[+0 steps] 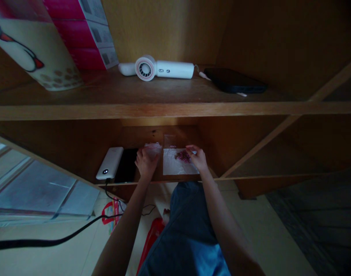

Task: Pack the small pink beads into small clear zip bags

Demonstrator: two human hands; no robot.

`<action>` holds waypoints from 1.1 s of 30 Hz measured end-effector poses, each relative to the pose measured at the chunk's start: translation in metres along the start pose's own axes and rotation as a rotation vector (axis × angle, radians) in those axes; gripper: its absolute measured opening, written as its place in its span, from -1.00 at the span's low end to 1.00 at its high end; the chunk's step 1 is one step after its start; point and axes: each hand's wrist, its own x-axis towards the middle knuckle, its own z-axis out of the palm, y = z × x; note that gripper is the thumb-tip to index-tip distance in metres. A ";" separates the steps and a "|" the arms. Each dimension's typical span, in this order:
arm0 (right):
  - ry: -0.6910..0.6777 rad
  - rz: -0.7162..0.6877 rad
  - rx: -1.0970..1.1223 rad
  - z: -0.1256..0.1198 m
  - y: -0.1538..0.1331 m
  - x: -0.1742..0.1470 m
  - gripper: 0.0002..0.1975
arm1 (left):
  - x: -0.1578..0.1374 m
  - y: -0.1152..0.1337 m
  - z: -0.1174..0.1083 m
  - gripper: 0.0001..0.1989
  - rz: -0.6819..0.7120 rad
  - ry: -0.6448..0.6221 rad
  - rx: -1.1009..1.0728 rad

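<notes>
Centre of frame, lower wooden shelf [77, 153]: left hand [145, 162] closed on a clear plastic bag [152, 148]; right hand [197, 158], apart from it, fingertips pinched at a small pile of dark red beads [182, 155] on a white sheet [175, 165]. Just left: white power bank [109, 163], cabled, beside a dark phone [127, 165]. Upper shelf [163, 110]: white handheld fan [160, 69], black phone [234, 81], pink boxes [83, 34] at upper left. Pale floor [63, 245] below, dim light.
</notes>
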 end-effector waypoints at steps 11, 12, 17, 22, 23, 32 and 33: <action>-0.030 -0.032 0.091 0.001 -0.011 -0.002 -0.83 | 0.003 0.004 -0.011 -0.46 0.082 0.043 -0.138; -0.040 -0.049 0.116 0.001 -0.014 -0.003 -0.83 | 0.002 0.007 -0.013 -0.45 0.126 0.033 -0.140; -0.117 -0.121 0.227 0.004 -0.029 -0.009 -0.82 | -0.003 0.026 -0.025 -0.42 0.381 -0.124 -0.133; -0.230 -0.208 0.216 0.008 -0.031 -0.013 -0.81 | -0.010 0.042 -0.028 -0.38 0.573 -0.229 -0.150; -0.241 -0.232 0.184 0.009 -0.031 -0.013 -0.82 | -0.011 0.044 -0.028 -0.38 0.597 -0.234 -0.155; -0.227 -0.211 0.093 0.012 -0.024 -0.011 -0.86 | -0.017 0.053 -0.021 -0.26 0.612 -0.240 -0.156; -0.238 -0.173 0.124 0.012 -0.024 -0.010 -0.85 | -0.017 0.053 -0.020 -0.21 0.588 -0.227 -0.153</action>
